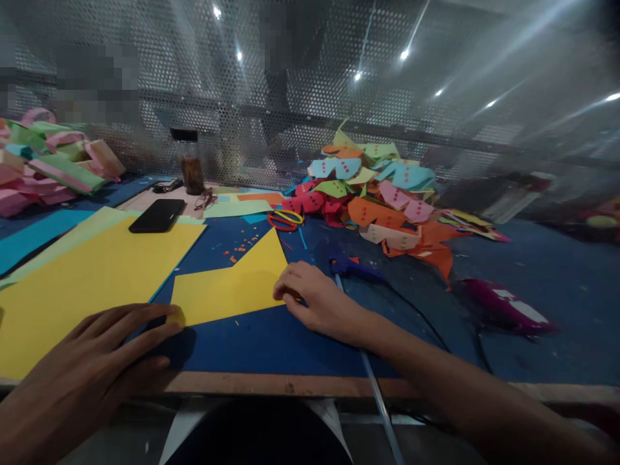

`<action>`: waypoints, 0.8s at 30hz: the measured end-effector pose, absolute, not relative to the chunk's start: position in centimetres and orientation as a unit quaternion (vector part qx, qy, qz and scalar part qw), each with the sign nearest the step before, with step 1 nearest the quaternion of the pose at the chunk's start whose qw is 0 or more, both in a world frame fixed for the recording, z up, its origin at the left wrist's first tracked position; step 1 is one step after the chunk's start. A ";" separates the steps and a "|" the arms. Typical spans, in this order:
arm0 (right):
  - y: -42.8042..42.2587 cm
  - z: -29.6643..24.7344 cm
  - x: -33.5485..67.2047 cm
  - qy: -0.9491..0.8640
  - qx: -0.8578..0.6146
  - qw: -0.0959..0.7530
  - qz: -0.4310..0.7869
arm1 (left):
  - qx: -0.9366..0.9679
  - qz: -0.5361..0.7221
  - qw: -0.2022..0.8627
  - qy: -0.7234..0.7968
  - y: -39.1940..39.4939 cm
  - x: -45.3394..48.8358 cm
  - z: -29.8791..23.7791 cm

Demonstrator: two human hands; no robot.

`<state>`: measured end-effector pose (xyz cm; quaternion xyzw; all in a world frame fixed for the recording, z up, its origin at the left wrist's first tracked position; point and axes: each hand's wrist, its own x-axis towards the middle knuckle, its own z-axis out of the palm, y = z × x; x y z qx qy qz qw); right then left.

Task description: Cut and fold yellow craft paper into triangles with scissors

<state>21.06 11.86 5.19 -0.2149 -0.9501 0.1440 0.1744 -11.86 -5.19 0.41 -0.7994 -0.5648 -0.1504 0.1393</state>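
A yellow sheet of paper (223, 294) with a pointed flap rising at its right side lies on the blue tabletop before me. My left hand (113, 342) is open, its fingers stretched out, and the fingertips touch the sheet's lower left corner. At the opposite end, my right hand (314, 300) is closed, its curled fingers and thumb on the sheet's right edge. Larger yellow paper (97, 278) is spread at the left, partly under my left hand. Just beyond my right hand lies a blue glue gun (356, 268) with a clear glue stick (375, 387) trailing from it.
A black phone (157, 216) lies on the paper stack, near a lidded bottle (192, 171). Scissors (285, 220) with yellow and red handles sit beyond the sheet. Behind are cut paper shapes (382, 210); a purple device (506, 307) is at right, folded paper pieces (68, 158) at left.
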 end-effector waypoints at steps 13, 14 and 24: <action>12.0 5.1 21.0 -0.950 -0.214 0.176 0.142 | -0.785 -0.166 0.141 -0.580 -5.9 -12.6 0.1; 12.0 5.1 21.0 -0.950 -0.215 0.176 0.141 | -0.784 -0.171 0.138 -0.580 -5.9 -12.7 0.0; 12.0 5.0 21.1 -0.951 -0.214 0.176 0.138 | -0.786 -0.203 0.133 -0.569 -6.2 -12.7 -0.4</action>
